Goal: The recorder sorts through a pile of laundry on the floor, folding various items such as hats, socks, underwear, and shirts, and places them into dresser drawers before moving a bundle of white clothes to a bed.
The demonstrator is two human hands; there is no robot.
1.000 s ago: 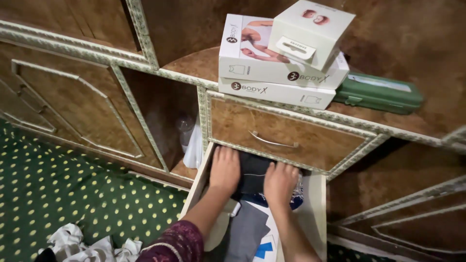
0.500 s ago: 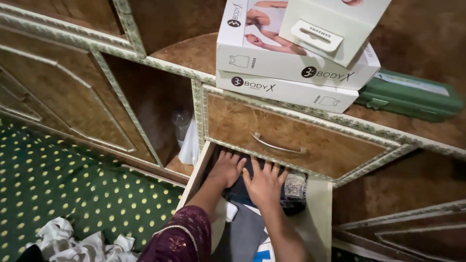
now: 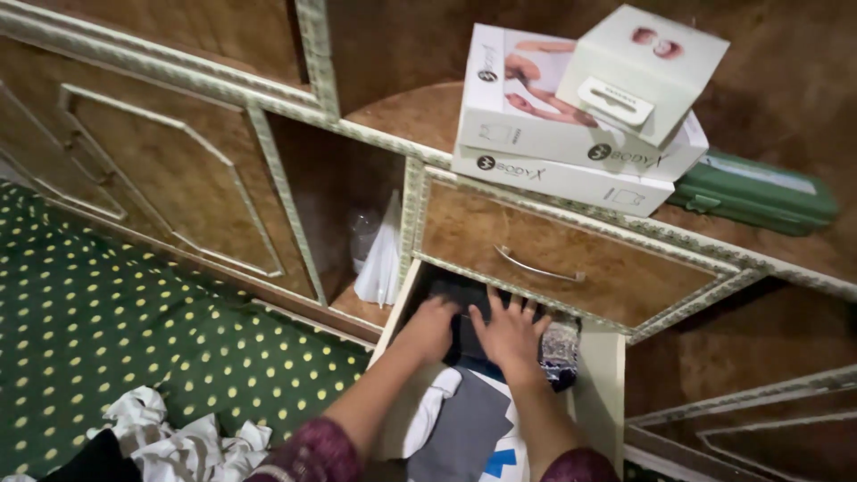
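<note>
Brown wood-grain cabinet [image 3: 178, 170] with pale patterned trim, standing on a green carpet [image 3: 98, 303] with yellow dots; crumpled white-and-grey cloth [image 3: 178, 446] lies on the carpet at the bottom left. Lower drawer [image 3: 600, 375] is pulled out, the upper drawer [image 3: 553, 259] with its metal handle is closed right above it. Both hands are inside the open drawer at its back edge, under the upper drawer's front. Left hand [image 3: 433, 323] sits on the dark folded garment [image 3: 464, 335], fingers curled into the fabric near the drawer's left wall; can't tell if it actually grips. Right hand [image 3: 511, 332] lies flat, fingers spread, pressing down on the same garment, holding nothing. Garment lies directly under and ahead of both hands, long axis roughly across the drawer; right hand is nearer its middle. A patterned dark bundle [image 3: 561, 344] is just beside the right hand, toward the right wall. Nearer the drawer's front: grey folded cloth [image 3: 464, 433] and a white piece [image 3: 433, 406]. On the cabinet ledge above: stacked white boxes [image 3: 571, 134] and a green case [image 3: 759, 192].
</note>
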